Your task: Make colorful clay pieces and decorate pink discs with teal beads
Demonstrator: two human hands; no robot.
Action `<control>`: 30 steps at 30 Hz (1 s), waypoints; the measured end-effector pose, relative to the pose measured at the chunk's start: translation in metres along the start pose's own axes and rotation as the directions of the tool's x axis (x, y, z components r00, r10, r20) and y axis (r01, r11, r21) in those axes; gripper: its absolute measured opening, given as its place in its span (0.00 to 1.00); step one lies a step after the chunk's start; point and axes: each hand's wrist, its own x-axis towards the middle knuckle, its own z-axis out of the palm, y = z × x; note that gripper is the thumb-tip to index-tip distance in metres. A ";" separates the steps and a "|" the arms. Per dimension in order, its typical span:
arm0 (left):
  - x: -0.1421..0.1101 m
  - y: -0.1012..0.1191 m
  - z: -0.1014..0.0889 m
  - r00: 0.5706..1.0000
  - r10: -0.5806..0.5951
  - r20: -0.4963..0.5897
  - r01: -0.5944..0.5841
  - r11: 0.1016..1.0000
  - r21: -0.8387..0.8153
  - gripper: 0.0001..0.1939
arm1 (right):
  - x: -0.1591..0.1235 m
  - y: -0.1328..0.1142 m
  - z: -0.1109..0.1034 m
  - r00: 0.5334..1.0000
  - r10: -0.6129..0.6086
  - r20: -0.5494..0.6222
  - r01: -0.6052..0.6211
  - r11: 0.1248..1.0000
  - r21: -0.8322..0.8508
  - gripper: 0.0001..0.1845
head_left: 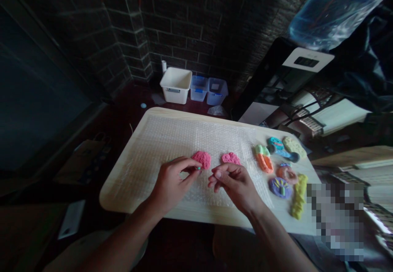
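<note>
My left hand point(175, 178) is closed in a pinch, with a tiny teal-green bit point(199, 168) showing at the thumb and index fingertips. Right behind those fingertips lies a bumpy pink lump of modelling clay point(202, 158). A second pink clay piece point(230, 158), with a small round knob on its left, rests on the bubble wrap point(153, 153) just beyond my right hand point(231, 180). The thumb and index finger of that hand are pressed together, the other fingers curled below; whether something small is between them cannot be made out.
At the table's right side sit an orange-and-green clay piece point(264, 159), a blue dumbbell-like shape point(284, 153), a purple disc point(280, 187) and a yellow-green strip point(299, 197). Beyond the table point(144, 214) stand a white bin point(176, 86), clear boxes point(216, 92) and a water dispenser point(276, 75).
</note>
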 end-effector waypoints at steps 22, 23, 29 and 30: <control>0.001 -0.009 -0.002 0.998 -0.053 -0.022 0.054 0.995 0.087 0.09 | 0.001 0.003 0.002 0.997 0.075 0.011 -0.076 0.994 0.075 0.12; 0.001 -0.009 -0.003 0.998 -0.057 -0.019 0.058 0.994 0.087 0.09 | 0.001 0.003 0.002 0.997 0.072 0.023 -0.074 0.995 0.072 0.11; 0.000 -0.007 -0.003 0.998 -0.063 -0.014 0.064 0.995 0.078 0.07 | 0.001 0.003 0.005 0.993 0.114 0.022 -0.116 0.989 0.089 0.13; 0.000 -0.006 -0.003 0.998 -0.064 -0.014 0.065 0.995 0.074 0.07 | 0.001 0.003 0.005 0.993 0.117 0.007 -0.117 0.990 0.083 0.13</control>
